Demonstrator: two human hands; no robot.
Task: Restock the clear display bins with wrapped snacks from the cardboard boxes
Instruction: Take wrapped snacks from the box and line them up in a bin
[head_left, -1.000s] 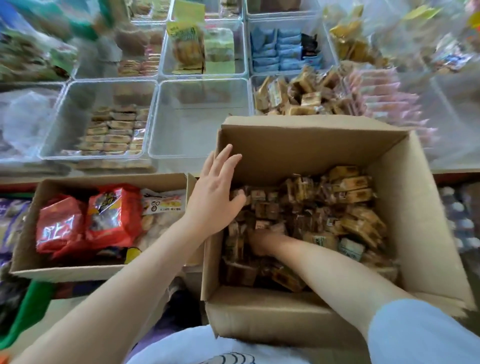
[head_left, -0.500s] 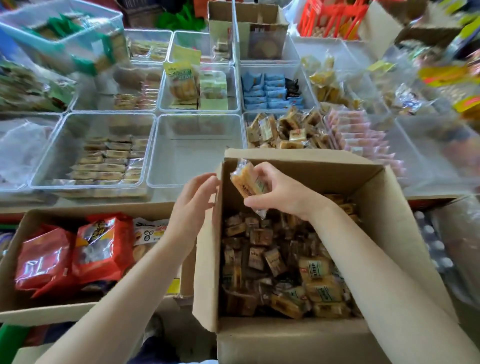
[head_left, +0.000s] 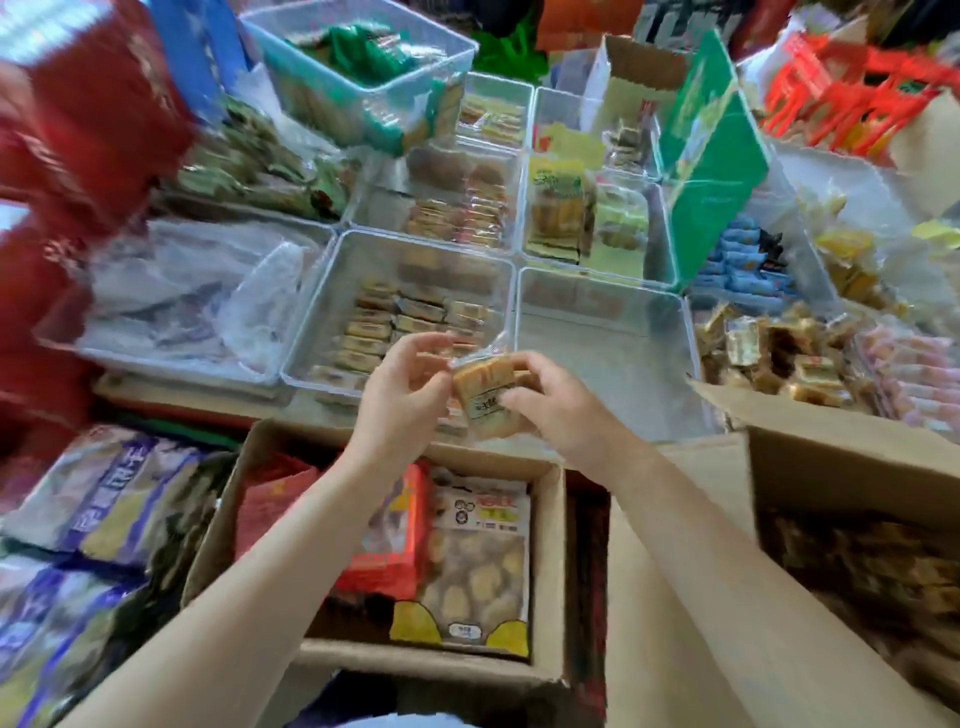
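A tan wrapped snack (head_left: 485, 397) is held up between both hands over the front edge of the clear bins. My right hand (head_left: 563, 410) grips its right side, and my left hand (head_left: 402, 395) pinches the wrapper's left end. Behind them a clear bin (head_left: 332, 312) holds rows of flat wrapped snacks, and the clear bin (head_left: 613, 338) to its right looks empty. The cardboard box (head_left: 810, 467) of brown wrapped snacks stands at the right. A second cardboard box (head_left: 545, 571) with red and clear packets sits below my arms.
More clear bins (head_left: 524, 171) with snacks fill the back rows. A bin (head_left: 779, 358) of brown snacks sits right of the empty one. A green box flap (head_left: 711, 171) stands upright. Purple packets (head_left: 98, 499) lie at the left. Red blurred packaging (head_left: 78, 130) fills the upper left.
My right hand has carried the snack out of the box to the left. My left hand has taken hold of its wrapper. The view has swung left.
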